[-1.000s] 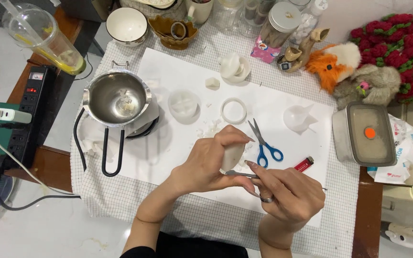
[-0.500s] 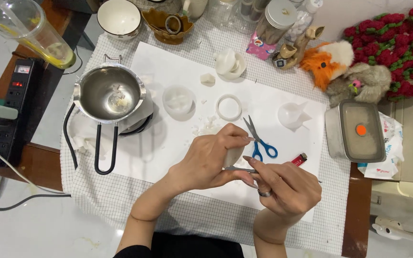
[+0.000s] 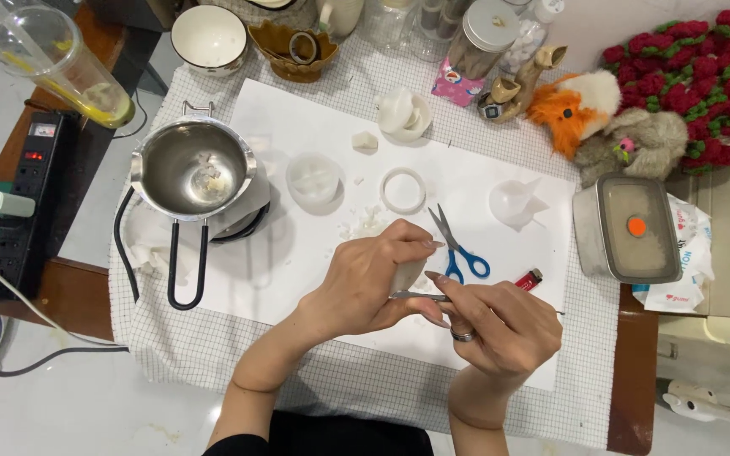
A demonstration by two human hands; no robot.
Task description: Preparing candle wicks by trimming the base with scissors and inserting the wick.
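Left hand (image 3: pixel 365 279), at frame centre, curls its fingers around a white wax lump (image 3: pixel 410 272); right hand (image 3: pixel 500 329), lower right, pinches a thin metal blade (image 3: pixel 420 296) against it, above white paper (image 3: pixel 297 262), near blue-handled scissors (image 3: pixel 458 245).

A sheet of paper (image 3: pixel 297 270) lies on a checked cloth (image 3: pixel 213 355) at the middle of the frame. At the paper's left edge stands a metal pot (image 3: pixel 192 169), its handle (image 3: pixel 186 270) pointing toward the bottom. Right of the pot sits a round mould (image 3: pixel 313 180), then a ring (image 3: pixel 403 190). Below the ring lie scissors (image 3: pixel 458 249), with a lighter (image 3: pixel 530 279) to their lower right. At lower centre, the left hand (image 3: pixel 365 283) and right hand (image 3: pixel 500 329) meet over the paper. A lidded container (image 3: pixel 627 228) sits at the right edge; a power strip (image 3: pixel 23 203) lies far left.
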